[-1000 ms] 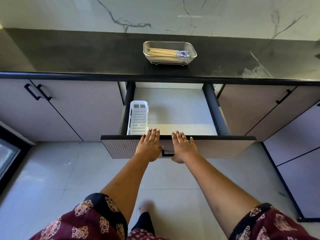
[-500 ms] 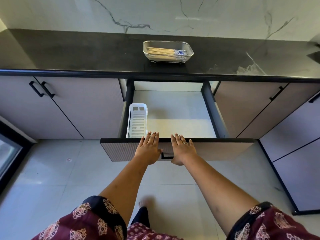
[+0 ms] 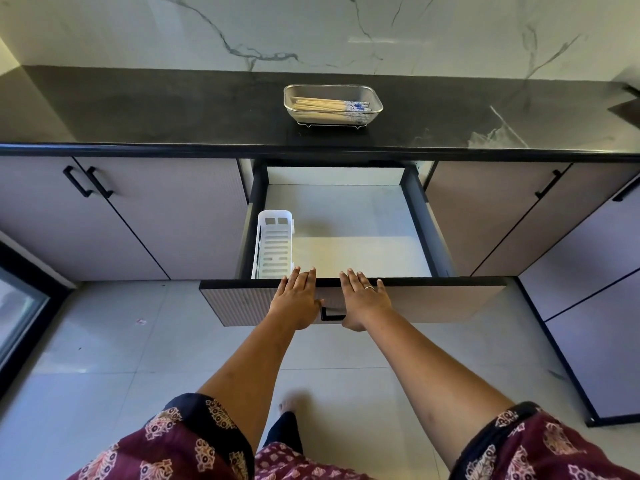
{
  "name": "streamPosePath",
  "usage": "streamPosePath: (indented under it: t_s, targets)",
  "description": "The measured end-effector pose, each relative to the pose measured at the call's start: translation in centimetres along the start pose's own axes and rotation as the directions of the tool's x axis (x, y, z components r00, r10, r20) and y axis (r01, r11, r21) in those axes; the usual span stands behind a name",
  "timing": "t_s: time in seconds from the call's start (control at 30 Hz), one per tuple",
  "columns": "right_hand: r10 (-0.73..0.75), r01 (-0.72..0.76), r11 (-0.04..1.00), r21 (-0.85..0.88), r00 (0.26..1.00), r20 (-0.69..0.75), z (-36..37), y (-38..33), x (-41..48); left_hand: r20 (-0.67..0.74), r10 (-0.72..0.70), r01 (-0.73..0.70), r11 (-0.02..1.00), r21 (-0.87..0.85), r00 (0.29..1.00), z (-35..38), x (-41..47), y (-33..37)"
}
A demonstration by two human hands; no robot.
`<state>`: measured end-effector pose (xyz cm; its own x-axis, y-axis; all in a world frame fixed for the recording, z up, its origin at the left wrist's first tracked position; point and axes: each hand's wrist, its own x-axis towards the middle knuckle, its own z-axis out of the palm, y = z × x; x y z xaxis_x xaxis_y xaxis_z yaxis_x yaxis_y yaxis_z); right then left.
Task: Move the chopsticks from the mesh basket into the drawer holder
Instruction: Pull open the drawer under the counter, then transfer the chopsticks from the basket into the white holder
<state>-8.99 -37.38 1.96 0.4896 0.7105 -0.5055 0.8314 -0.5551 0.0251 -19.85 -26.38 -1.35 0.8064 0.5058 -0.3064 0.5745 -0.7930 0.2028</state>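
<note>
While flat, hands (image 3: 297,296) (image 3: 364,296) on drawer front (image 3: 450,299)

A single wide-angle view from the person's head looks forward and steeply down. The black countertop (image 3: 138,109) crosses the upper frame, the open drawer (image 3: 242,299) sits close at centre, and floor (image 3: 104,358) and patterned sleeves (image 3: 194,441) fill the bottom.

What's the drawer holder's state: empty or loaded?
Empty: the white slotted holder shows only its bare slatted floor; the chopsticks lie in the mesh basket on the countertop.
</note>
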Motion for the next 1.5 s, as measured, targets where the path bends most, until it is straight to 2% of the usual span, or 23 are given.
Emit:
streamPosePath:
  t_s: [0.27, 0.53, 0.77, 1.1, 1.23, 1.5]
  targets:
    - [0.002, -0.003, 1.000, 0.005, 1.000, 0.028, -0.4, 0.1, -0.3, 0.024, -0.015, 0.015, 1.000, -0.015, 1.000, -0.4, 0.0, 0.4]
    - [0.024, -0.023, 0.999, -0.023, 0.998, 0.052, -2.4, -1.0, 0.2, 0.135, -0.047, 0.053, 0.998, -0.042, 0.990, -2.5, 0.0, 0.1]
    - [-0.063, 0.073, 0.993, 0.097, 0.992, -0.106, -6.6, -5.4, 1.1, -0.081, -0.125, 0.117, 0.989, -0.093, 0.989, -6.9, -0.9, -3.3]
    - [-0.107, 0.134, 0.983, 0.122, 0.974, -0.201, -11.6, -12.4, 4.7, -0.190, -0.179, 0.149, 0.976, -0.160, 0.965, -11.5, 0.0, -9.6]
    - [-0.078, 0.114, 0.981, 0.154, 0.971, -0.225, -13.3, -15.5, 7.7, -0.185, -0.175, 0.148, 0.977, -0.152, 0.967, -13.5, 2.0, -13.4]
    - [0.094, -0.013, 0.965, 0.262, 0.950, -0.298, -18.9, -21.9, 14.7, -0.212, -0.025, 0.011, 0.998, -0.066, 0.977, -18.7, 7.6, -22.2]
